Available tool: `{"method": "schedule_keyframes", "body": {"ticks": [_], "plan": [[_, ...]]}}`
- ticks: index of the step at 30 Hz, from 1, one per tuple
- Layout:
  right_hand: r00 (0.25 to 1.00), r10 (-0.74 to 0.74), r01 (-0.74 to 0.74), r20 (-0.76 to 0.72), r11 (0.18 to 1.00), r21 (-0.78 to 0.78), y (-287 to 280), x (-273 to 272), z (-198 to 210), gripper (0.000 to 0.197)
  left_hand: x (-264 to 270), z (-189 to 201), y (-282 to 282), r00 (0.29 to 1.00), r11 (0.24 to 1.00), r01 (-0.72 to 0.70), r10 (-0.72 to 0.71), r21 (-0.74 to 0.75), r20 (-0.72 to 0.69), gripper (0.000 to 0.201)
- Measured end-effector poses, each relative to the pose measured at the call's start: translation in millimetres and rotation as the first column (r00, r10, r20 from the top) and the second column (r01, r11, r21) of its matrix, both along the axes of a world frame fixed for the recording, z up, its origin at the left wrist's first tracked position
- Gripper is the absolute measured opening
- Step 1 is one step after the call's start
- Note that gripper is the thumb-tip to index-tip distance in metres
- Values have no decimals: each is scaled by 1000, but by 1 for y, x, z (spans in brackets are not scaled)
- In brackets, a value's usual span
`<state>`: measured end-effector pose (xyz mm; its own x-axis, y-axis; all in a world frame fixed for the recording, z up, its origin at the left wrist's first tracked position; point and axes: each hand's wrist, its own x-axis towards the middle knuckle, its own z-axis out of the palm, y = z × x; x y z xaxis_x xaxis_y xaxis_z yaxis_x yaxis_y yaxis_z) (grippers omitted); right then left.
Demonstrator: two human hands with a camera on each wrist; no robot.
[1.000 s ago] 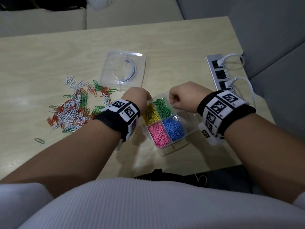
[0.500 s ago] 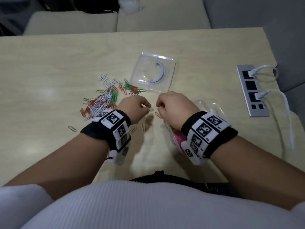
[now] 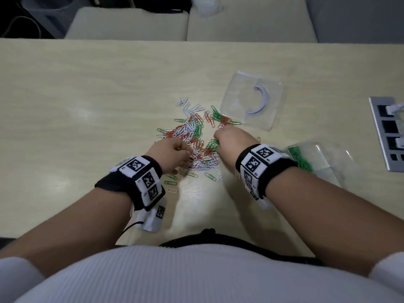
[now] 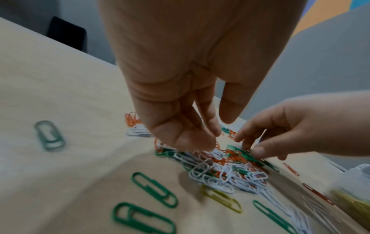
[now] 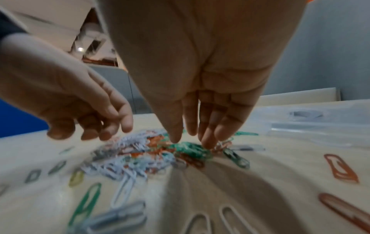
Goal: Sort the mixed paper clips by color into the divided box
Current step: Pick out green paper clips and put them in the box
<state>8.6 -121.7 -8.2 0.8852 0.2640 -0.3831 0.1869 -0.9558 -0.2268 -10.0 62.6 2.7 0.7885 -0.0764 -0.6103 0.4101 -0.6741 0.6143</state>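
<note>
Reaching into a loose pile of paper clips (image 3: 192,141) at the centre of the head view, both hands work on a pale wooden tabletop (image 3: 87,95). The left hand (image 3: 169,153) has its fingers bent down over white clips; the wrist view suggests a pinch at the fingertips, but whether a clip is caught in the grip cannot be told. The right hand (image 3: 231,145) has its fingers extended downward, tips touching a green cluster (image 5: 190,149), the grip released and holding nothing that shows.

The divided box (image 3: 314,160), clear plastic, sits at the right edge of the frame, just beyond the right wrist, with green clips visible in one compartment. The left wrist view shows yellow ones at its lower right corner. Its clear lid (image 3: 251,101) lies separately at the upper right of the pile.

Judging by this, sorting is partly done: some colours are already boxed, while white, orange-red and green clips remain mixed on the tabletop, with a few strays, one yellow (image 4: 222,199), lying nearer the person.
</note>
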Motion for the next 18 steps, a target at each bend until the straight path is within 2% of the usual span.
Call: {"method": "schedule_keyframes", "body": {"ticks": [4, 7, 11, 13, 15, 18], "plan": [[1000, -17, 17, -14, 999, -36, 6, 4, -10, 22, 5, -4, 7, 992, 987, -108, 99, -118, -77, 14], [997, -36, 31, -70, 996, -80, 6, 10, -11, 18, 9, -6, 7, 972, 947, -208, 172, -245, -161, 14], [992, -86, 81, -88, 994, -67, 6, 15, -2, 14, 15, -10, 0, 943, 893, -292, 210, -343, -256, 26], [992, -126, 126, -25, 992, 23, 9, 13, 9, 11, 18, -9, -7, 909, 840, -381, 263, -387, -324, 34], [984, -178, 171, 17, 966, 196, 17, 6, 24, 6, 19, -10, -14, 866, 761, -467, 290, -450, -408, 43], [992, -114, 128, -60, 916, 381, 31, -3, 39, 7, 20, -11, -22, 824, 649, -538, 271, -537, -498, 45]]}}
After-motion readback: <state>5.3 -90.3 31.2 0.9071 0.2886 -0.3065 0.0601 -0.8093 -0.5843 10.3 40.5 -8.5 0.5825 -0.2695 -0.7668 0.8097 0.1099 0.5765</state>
